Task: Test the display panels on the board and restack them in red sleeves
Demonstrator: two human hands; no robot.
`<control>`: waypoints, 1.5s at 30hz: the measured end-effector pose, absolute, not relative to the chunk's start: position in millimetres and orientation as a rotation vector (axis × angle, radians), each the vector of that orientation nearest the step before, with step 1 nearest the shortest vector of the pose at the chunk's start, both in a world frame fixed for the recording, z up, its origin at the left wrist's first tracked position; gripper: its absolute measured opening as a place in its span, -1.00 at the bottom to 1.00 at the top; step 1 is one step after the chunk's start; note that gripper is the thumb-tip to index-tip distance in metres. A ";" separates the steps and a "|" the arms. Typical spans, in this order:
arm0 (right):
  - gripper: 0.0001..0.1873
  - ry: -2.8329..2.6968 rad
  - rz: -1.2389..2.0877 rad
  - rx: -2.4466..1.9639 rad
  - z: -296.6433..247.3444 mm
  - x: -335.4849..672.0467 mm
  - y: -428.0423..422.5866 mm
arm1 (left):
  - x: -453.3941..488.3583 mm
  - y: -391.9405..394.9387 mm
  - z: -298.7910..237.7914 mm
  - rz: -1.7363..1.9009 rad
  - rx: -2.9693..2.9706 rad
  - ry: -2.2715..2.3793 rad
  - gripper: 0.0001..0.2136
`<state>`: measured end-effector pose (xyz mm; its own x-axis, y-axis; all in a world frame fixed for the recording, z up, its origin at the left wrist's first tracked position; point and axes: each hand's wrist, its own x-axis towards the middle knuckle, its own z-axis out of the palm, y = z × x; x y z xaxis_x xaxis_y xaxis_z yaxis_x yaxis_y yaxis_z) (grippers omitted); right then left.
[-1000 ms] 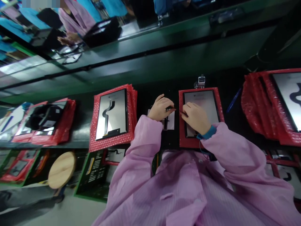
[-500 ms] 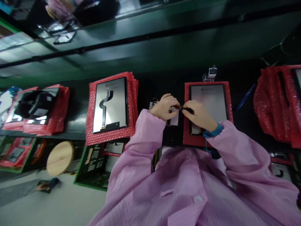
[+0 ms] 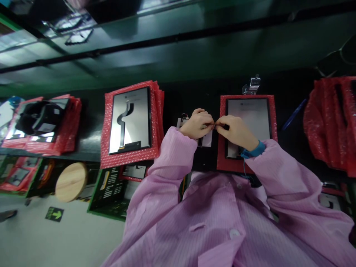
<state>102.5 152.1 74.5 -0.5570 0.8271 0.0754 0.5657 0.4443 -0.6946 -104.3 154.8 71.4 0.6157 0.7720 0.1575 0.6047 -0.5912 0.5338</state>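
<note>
My left hand (image 3: 197,124) and my right hand (image 3: 236,130) meet fingertip to fingertip at the left edge of a red bubble-wrap sheet (image 3: 223,163). Both are closed in a pinch on a small dark thing between them that I cannot make out. A tablet screen panel (image 3: 251,115) lies face down on that red sheet, partly under my right hand. Beneath my left hand lies a small white card (image 3: 207,140) on the dark bench. A blue wrist strap (image 3: 254,151) circles my right wrist.
A stack of red bubble wrap with a screen panel (image 3: 130,120) lies to the left, another red stack (image 3: 47,124) further left, and red wrapped panels (image 3: 330,122) at the right. A small counter device (image 3: 253,83) stands behind the panel. A wooden stool (image 3: 71,181) and green crates (image 3: 111,189) sit below the bench.
My hands have drawn together from resting apart on the card and the panel into a joint pinch. The view has tilted down, so the people at the back bench are out of sight.
</note>
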 end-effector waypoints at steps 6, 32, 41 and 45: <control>-0.82 -2.318 0.852 -1.174 69.4 106.3 151.9 | -102.1 154.4 68.2 0.515 2.424 1.111 -0.82; -0.73 -1.959 0.709 -1.573 108.5 195.2 193.1 | -85.3 122.0 73.3 1.398 2.011 1.732 -0.56; -0.87 -1.949 0.339 -1.915 58.0 211.9 245.1 | -4.7 23.1 23.3 0.903 2.256 1.511 -0.32; -0.91 -1.993 0.310 -1.878 44.2 212.9 253.6 | -2.4 18.7 8.6 0.880 2.173 1.588 -0.30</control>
